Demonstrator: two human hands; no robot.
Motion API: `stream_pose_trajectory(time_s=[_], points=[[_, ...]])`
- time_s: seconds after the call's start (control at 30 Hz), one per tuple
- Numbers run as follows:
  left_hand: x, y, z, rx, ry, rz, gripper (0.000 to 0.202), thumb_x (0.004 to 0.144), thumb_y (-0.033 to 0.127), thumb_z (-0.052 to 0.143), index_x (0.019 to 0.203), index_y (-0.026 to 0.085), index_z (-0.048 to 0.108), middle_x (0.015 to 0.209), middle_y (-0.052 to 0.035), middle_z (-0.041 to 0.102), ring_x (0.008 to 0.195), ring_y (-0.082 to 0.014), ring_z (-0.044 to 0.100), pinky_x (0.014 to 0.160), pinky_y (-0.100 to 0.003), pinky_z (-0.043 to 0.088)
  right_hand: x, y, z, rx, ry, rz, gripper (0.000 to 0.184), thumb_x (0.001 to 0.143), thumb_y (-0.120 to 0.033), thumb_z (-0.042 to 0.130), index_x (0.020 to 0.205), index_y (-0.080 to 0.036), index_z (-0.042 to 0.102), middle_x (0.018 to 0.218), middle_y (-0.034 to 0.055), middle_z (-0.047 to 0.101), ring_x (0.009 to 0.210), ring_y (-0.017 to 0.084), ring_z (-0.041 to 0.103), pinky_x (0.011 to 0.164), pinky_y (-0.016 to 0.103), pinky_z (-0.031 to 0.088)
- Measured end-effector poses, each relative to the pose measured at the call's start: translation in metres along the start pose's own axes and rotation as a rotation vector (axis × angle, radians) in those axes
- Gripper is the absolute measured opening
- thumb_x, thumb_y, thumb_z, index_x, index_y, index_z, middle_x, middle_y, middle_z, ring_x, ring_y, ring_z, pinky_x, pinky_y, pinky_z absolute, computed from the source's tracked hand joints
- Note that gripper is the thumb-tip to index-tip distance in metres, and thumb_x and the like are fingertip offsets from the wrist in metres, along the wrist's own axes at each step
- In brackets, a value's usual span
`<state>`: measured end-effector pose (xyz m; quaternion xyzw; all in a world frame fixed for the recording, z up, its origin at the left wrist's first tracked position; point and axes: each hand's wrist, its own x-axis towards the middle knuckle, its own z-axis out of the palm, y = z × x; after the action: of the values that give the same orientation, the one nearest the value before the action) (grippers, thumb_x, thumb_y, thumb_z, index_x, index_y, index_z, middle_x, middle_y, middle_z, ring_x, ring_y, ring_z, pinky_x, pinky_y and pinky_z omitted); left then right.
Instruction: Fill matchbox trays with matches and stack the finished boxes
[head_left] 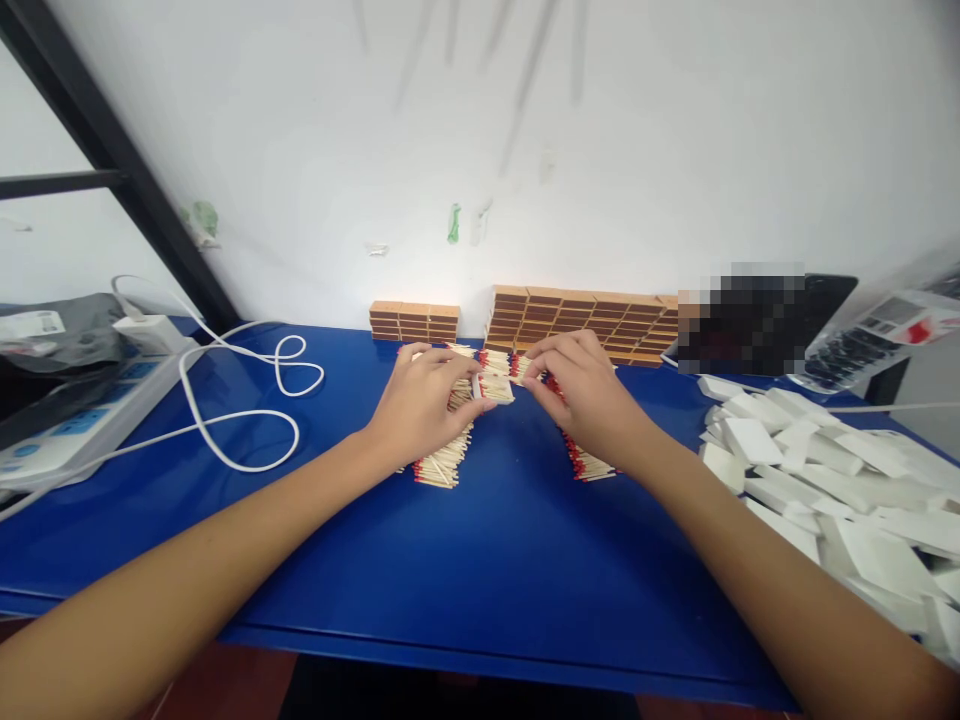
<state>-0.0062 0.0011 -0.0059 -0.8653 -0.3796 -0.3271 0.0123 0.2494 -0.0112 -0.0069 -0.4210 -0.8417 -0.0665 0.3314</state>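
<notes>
A small white matchbox tray point(495, 397) with red-headed matches lying in it is gripped at its left end between the thumb and fingers of my left hand point(424, 400). Just right of the tray, my right hand point(581, 385) has its thumb and fingertips pinched together around what look like a few matches point(517, 379), partly hidden by the fingers. Loose matches point(444, 465) are heaped under and in front of my left hand. Another heap of matches point(592, 464) lies beneath my right hand, and more matches point(495, 362) lie behind the tray.
Stacked brown matchboxes point(577, 318) and a smaller stack point(415, 322) stand against the wall. White empty trays point(817, 470) are piled at the right, near a dark tablet-like device point(821, 310). A white cable point(225, 465) and power strip point(97, 410) occupy the left of the blue table point(480, 570).
</notes>
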Motion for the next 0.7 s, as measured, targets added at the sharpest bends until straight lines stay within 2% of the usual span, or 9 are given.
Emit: stream_pose_trajectory(time_s=[0.17, 0.4, 0.7], points=[[-0.001, 0.010, -0.002, -0.065, -0.029, 0.046, 0.034, 0.095, 0.049, 0.084, 0.116, 0.023, 0.076, 0.120, -0.0062, 0.082, 0.115, -0.0286, 0.074, 0.113, -0.048, 0.044, -0.001, -0.015, 0.003, 0.055, -0.026, -0.037, 0.012, 0.107, -0.025, 0.056, 0.102, -0.026, 0.067, 0.118, 0.0126, 0.073, 0.117, 0.033, 0.057, 0.102, 0.055, 0.047], [-0.002, 0.009, -0.001, -0.106, -0.055, 0.058, 0.031, 0.097, 0.049, 0.082, 0.114, 0.023, 0.075, 0.118, -0.0050, 0.082, 0.115, -0.0276, 0.073, 0.112, -0.048, 0.043, -0.003, -0.009, 0.007, 0.086, -0.045, -0.051, 0.011, 0.107, -0.025, 0.057, 0.101, -0.026, 0.066, 0.116, 0.0131, 0.072, 0.119, 0.034, 0.059, 0.104, 0.056, 0.048], [-0.002, 0.008, 0.000, -0.089, -0.025, 0.071, 0.032, 0.095, 0.047, 0.085, 0.113, 0.023, 0.075, 0.117, -0.0047, 0.082, 0.112, -0.0269, 0.073, 0.111, -0.047, 0.044, -0.004, -0.009, 0.006, 0.053, -0.075, -0.023, 0.007, 0.106, -0.025, 0.058, 0.101, -0.025, 0.063, 0.113, 0.0133, 0.070, 0.114, 0.034, 0.056, 0.101, 0.055, 0.049]])
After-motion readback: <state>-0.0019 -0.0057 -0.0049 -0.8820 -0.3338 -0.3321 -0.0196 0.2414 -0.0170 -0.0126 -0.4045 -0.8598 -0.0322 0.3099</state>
